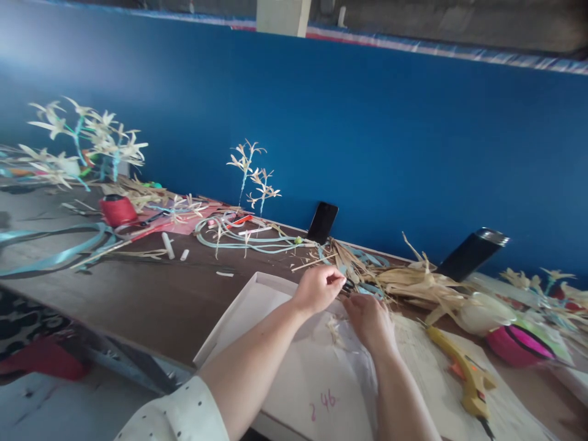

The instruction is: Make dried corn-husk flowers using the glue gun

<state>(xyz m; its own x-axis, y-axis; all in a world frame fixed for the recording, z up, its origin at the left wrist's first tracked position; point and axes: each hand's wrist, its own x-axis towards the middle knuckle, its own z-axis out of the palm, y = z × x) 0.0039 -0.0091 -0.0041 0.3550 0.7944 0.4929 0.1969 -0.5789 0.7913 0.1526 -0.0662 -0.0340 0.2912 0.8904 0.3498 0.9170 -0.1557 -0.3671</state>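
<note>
My left hand (319, 288) is closed in a pinch above the far edge of a shallow white tray (229, 306). What its fingertips hold is too small to make out. My right hand (370, 321) is close beside it, back upward, fingers bent together and partly hidden. A dark object, perhaps a scissors handle (349, 286), shows between the hands; I cannot tell whether either touches it. Pale petal-like scraps (334, 331) lie in the tray under my wrists. Just beyond my hands is a heap of dry husks (404, 278) mixed with light-blue strips.
A yellow glue gun (466, 370) lies at the right, near a pink pouch (519, 346). Against the blue wall lean a phone (323, 222) and a dark flask (473, 252). Husk flowers (110, 141), a red spool (118, 210) and coiled blue tubing (248, 245) are on the left.
</note>
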